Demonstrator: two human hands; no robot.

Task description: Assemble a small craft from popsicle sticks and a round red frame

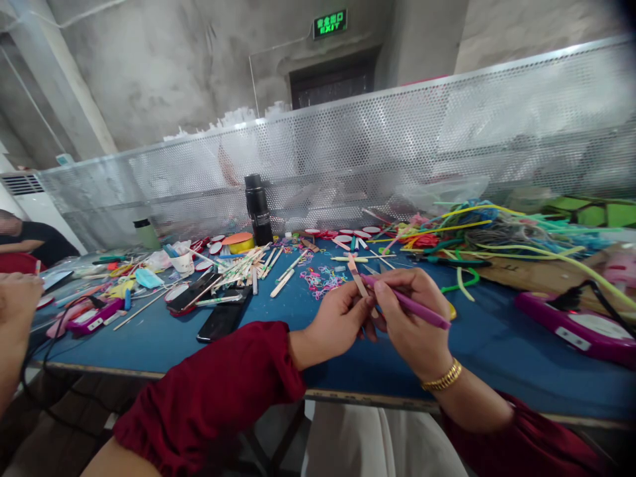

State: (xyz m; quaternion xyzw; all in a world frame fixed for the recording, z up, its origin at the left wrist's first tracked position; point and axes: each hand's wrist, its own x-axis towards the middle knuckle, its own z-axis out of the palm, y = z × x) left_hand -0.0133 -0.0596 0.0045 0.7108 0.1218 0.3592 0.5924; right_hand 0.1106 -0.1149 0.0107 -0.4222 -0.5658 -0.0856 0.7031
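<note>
Both my hands meet above the blue table (278, 318), just in front of me. My left hand (334, 323) is closed in a pinch on a flat wooden stick (356, 277) that points up and away. My right hand (415, 317) is wrapped round a purple pen-like tool (416, 309), whose tip rests against the stick near my left fingers. A gold bracelet (443, 379) sits on my right wrist. Small coloured rubber bands (320, 278) lie scattered just beyond my hands.
A black bottle (258, 209) stands at the back. Wooden sticks (248, 265), two phones (209, 305) and a white cup (183, 262) lie to the left. Coloured cords (487, 232) pile up at the right beside a purple device (581, 328). Another person's hand (17, 305) is at far left.
</note>
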